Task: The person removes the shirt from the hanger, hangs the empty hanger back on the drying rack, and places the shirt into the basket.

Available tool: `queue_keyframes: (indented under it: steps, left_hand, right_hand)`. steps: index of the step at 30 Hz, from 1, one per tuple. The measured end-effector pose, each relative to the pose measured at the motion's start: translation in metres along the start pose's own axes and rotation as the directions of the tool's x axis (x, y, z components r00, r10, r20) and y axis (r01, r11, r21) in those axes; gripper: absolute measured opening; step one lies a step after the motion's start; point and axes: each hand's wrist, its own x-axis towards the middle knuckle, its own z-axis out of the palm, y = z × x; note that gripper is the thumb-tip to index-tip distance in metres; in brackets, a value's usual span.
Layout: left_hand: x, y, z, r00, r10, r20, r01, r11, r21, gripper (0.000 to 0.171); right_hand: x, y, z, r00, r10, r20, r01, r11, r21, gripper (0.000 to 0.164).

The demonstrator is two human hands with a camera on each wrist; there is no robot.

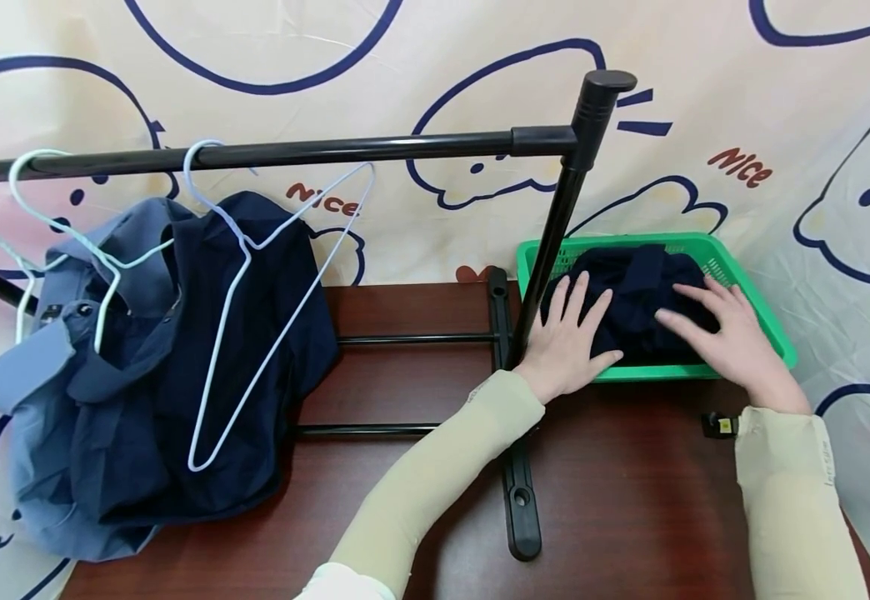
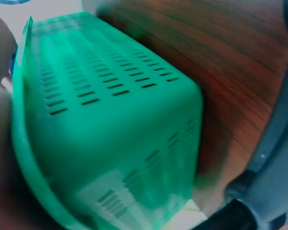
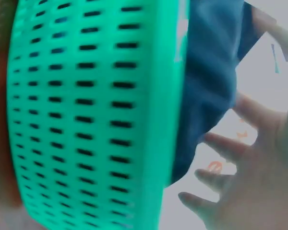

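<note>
A dark navy garment [image 1: 637, 292] lies bunched inside a green plastic basket [image 1: 656, 372] at the right of the head view. My left hand [image 1: 566, 342] is spread at the basket's left side, its fingers reaching over the rim to the cloth. Over the garment's right side my right hand [image 1: 727, 333] hovers with its fingers apart. In the right wrist view the right hand [image 3: 249, 158] has loosely extended fingers beside the navy cloth [image 3: 209, 86]; whether the fingertips touch it is hard to tell. The left wrist view shows mostly the basket's slotted wall [image 2: 110, 105].
A black clothes rack [image 1: 375, 150] crosses above the brown table [image 1: 615, 500], its upright and foot [image 1: 521, 500] left of the basket. Blue and navy clothes [image 1: 120, 375] hang at left. A bare white hanger [image 1: 213, 367] hangs before them. A small black object [image 1: 718, 426] lies near the right sleeve.
</note>
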Motion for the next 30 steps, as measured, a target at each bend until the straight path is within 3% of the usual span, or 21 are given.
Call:
queue_keyframes:
  steps: [3,5,9,11,15,20,23,30]
  left_hand:
    - [-0.003,0.004,-0.002,0.998,-0.031,-0.053,0.032,0.999,0.028,0.085]
    - [-0.005,0.007,-0.004,0.998,-0.048,-0.048,0.051,0.997,0.053,0.082]
    - [-0.003,0.013,-0.008,0.996,-0.039,0.075,0.035,0.998,0.056,0.082]
    - [-0.001,0.014,-0.010,0.984,-0.036,0.177,0.034,0.999,0.017,0.081]
    - [0.006,0.012,-0.011,0.936,-0.052,0.349,0.069,0.997,-0.036,0.076]
    - [0.016,0.007,-0.006,0.903,-0.094,0.420,0.070,0.995,0.073,0.072]
    - [0.018,0.004,-0.001,0.904,-0.098,0.416,0.066,0.994,0.089,0.071]
    - [0.015,0.002,0.004,0.953,-0.078,0.294,0.053,0.994,0.091,0.068]
  right_hand:
    - [-0.003,-0.007,-0.002,0.998,-0.011,-0.059,0.007,0.998,-0.055,0.066]
    - [-0.004,-0.009,0.002,0.998,-0.020,-0.053,0.014,0.993,-0.113,0.065]
    - [-0.003,-0.006,0.013,1.000,-0.020,0.016,0.022,0.981,-0.193,0.066]
    - [0.000,-0.002,0.019,0.998,-0.002,0.059,0.015,0.977,-0.214,0.069]
    - [0.008,0.001,0.023,0.980,0.083,0.181,-0.035,0.966,-0.256,0.077]
    - [0.015,-0.002,0.022,0.942,0.159,0.295,-0.074,0.957,-0.281,0.079]
    - [0.015,-0.003,0.022,0.930,0.189,0.316,-0.093,0.951,-0.294,0.080]
    - [0.014,-0.002,0.025,0.932,0.211,0.295,-0.118,0.946,-0.302,0.084]
